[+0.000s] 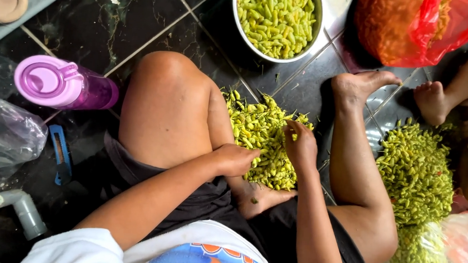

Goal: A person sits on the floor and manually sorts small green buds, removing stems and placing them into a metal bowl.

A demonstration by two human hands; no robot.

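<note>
Head view looks straight down on a person seated on a dark tiled floor (144,22), and going from left to right it takes in a crumpled clear plastic bag (8,132), a purple lidded bottle (62,83) lying on its side, and a small blue cutter (60,153) just beside the person's bent knee. Then comes the left hand (236,159), its grip curled loosely together at the near edge of a heap of small yellow-green chillies (260,138) piled on the floor between the legs; whether it holds a pod cannot be told. Just to the right, the right hand (300,145) rests on top of the same heap with fingertips pinched on a single pod. Working well here seems to call for taking one pod at a time from the heap's edge, so the pile does not scatter toward the foot, and keeping fingers away from the face. Above the heap stands a steel bowl (277,23) full of similar pods, well within reach. Farther right lie a red plastic bag (422,29), another person's foot (431,99), and a second green heap (416,171).
</note>
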